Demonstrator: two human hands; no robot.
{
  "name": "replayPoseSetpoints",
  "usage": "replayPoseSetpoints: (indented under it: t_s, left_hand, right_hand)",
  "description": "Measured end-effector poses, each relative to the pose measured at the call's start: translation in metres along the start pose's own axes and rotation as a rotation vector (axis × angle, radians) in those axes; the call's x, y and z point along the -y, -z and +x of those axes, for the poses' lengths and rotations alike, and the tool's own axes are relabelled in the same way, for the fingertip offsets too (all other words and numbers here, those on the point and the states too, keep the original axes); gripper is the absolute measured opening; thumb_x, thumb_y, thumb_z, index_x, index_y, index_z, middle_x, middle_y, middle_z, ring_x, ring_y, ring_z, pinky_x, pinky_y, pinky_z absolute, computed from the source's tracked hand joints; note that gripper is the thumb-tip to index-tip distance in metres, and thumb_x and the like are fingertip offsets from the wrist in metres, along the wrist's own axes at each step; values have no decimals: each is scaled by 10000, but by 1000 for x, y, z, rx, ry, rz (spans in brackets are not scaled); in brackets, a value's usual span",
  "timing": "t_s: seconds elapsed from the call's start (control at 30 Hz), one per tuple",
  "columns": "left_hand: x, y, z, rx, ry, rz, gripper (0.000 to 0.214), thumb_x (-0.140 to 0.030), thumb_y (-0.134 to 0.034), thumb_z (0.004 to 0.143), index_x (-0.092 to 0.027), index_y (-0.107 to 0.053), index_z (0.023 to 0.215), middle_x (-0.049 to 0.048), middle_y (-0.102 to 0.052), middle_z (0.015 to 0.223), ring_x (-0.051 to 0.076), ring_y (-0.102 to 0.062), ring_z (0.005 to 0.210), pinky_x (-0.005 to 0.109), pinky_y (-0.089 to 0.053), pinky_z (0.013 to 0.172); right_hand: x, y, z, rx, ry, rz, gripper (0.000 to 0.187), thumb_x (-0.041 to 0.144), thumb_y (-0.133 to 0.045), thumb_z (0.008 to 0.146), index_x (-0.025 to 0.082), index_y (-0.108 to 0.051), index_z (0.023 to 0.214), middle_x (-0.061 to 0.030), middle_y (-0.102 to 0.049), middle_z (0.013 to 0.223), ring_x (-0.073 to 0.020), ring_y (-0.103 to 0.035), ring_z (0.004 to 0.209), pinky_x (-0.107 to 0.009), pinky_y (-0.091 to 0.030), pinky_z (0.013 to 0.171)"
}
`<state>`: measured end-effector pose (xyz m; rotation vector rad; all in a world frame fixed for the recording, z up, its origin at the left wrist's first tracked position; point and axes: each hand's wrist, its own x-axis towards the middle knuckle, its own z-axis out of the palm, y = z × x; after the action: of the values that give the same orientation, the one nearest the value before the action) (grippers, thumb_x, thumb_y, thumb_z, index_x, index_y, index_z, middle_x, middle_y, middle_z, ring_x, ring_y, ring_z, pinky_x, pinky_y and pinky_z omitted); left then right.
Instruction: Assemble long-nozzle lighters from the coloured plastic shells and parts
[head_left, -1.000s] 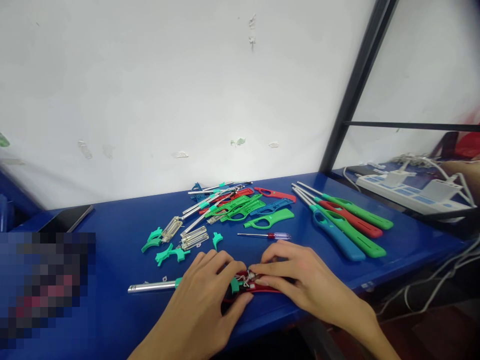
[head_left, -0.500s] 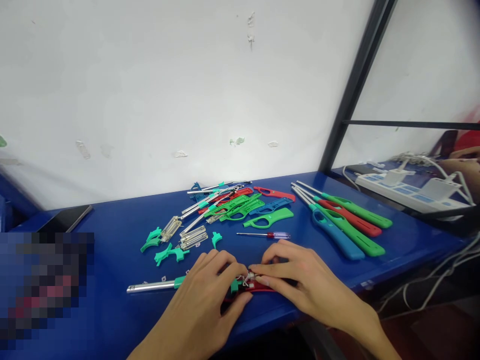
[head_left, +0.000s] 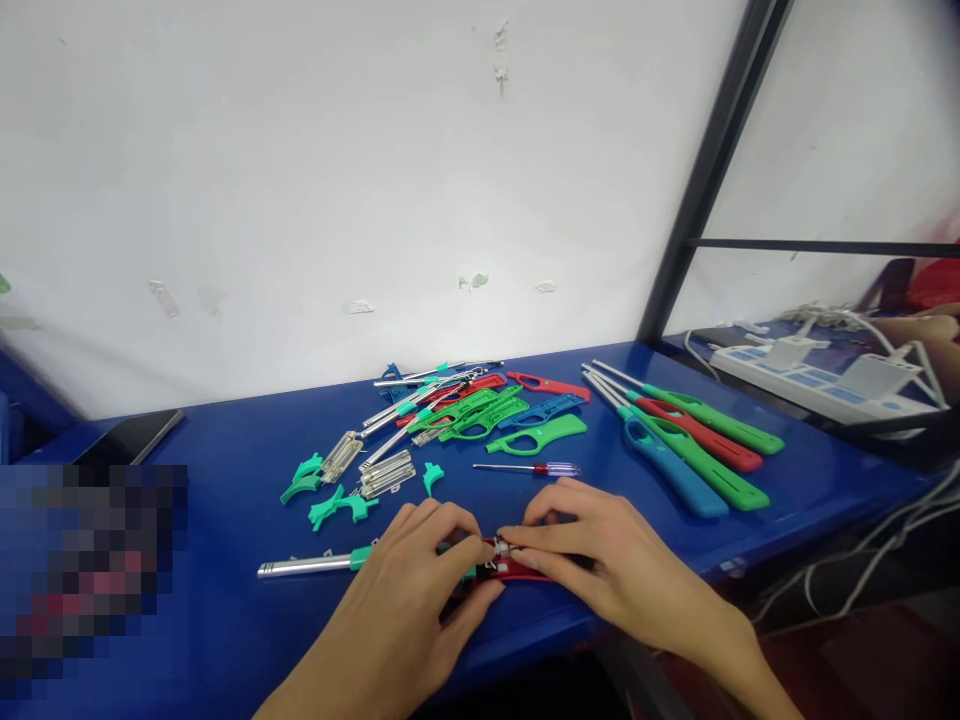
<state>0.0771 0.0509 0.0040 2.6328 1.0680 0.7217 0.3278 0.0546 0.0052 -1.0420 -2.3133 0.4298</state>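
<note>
A long-necked gas lighter, its red handle shell opened up, lies near the table's front edge. Its silver tube points left, with a teal collar at the base. My left hand is closed around the middle of the lighter and covers much of it. Thumb and fingers of my right hand pinch at a small pale part inside the handle, where thin wires show. The fingertips hide part of it. Behind my right hand lies a screwdriver with a clear and red handle.
Green half shells, teal triggers, clear fuel tanks and tubes lie behind my hands. Several whole lighters rest at right. A phone is at left, a white power strip beyond the dark post, near another person's arm.
The pale part and wires sit lower in the red handle, and my left fingertips have moved slightly right over them. The tube's tip has shifted up a little. My right hand has hardly moved.
</note>
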Motion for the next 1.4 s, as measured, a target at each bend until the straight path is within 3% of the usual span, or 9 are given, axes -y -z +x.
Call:
replayPoseSetpoints:
  t_s: [0.4,0.53,0.67,0.8,0.93,1.17,1.23,1.33,1.4]
  left_hand:
    - [-7,-3,3,37,44,51,87,-191,-606,1034,-242,-646,1091,43,-659,1081,257,-599,961,460,-519,869]
    - [-7,3,2,-4,33,77,185,-266,-627,1041,-277,-628,1226,39,-672,1132,266,-631,1002,487,-524,926]
    - [15,23,-3,-123,58,173,246,-256,-466,1091,-282,-665,1232,48,-704,1152,264,-654,1072,458,-524,954]
    - [52,48,-16,-121,201,330,297,-328,-460,1061,-274,-745,1123,68,-737,1120,291,-666,1014,474,-524,908]
    - [81,62,-31,-137,299,385,362,-425,-447,1059,-265,-768,1110,100,-743,1111,324,-648,966,505,-514,874]
    - [90,71,-43,-118,340,387,462,-587,-416,1055,-302,-759,1177,92,-733,1158,326,-661,1011,513,-529,920]
    - [89,72,-42,-111,338,377,475,-598,-407,1058,-304,-754,1194,90,-725,1170,324,-656,1028,511,-527,929]
    - [87,72,-39,-108,319,349,448,-584,-424,1061,-305,-748,1196,83,-717,1187,318,-648,1041,504,-526,935]
    - [83,72,-38,-116,290,331,414,-559,-445,1064,-304,-747,1191,77,-715,1197,310,-642,1052,488,-525,940]
  right_hand:
    - [-4,-5,0,-53,-47,-9,266,363,-606,1088,325,-752,1307,-38,-751,1147,-214,-706,1039,-334,-567,933]
    - [-4,-4,-3,-80,-74,-26,271,374,-580,1096,358,-711,1333,-42,-725,1254,-239,-698,1128,-391,-557,1005]
    - [-2,-2,-4,-79,-86,-23,260,402,-543,1110,366,-712,1305,-41,-719,1263,-247,-690,1156,-432,-533,1052]
    - [-2,-3,-3,-51,-105,-36,267,442,-617,1072,375,-705,1315,-43,-714,1278,-254,-692,1138,-421,-562,999]
    - [-1,-4,-4,-119,-88,-60,265,440,-617,1070,352,-714,1300,-57,-734,1245,-267,-690,1135,-441,-557,1023]
    - [-16,-3,0,-332,-104,-112,278,321,-476,1126,263,-737,1202,-97,-725,1201,-261,-675,1142,-439,-558,1012]
    - [-28,5,8,-301,-78,-205,300,290,-453,1130,237,-720,1256,-110,-713,1259,-271,-656,1204,-474,-536,1069]
    - [-50,22,23,-134,-50,-387,355,237,-434,1125,229,-680,1380,-117,-694,1367,-293,-628,1298,-542,-487,1146]
    - [-61,31,29,-96,-47,-417,357,208,-453,1110,223,-700,1367,-115,-703,1381,-300,-634,1307,-549,-483,1155]
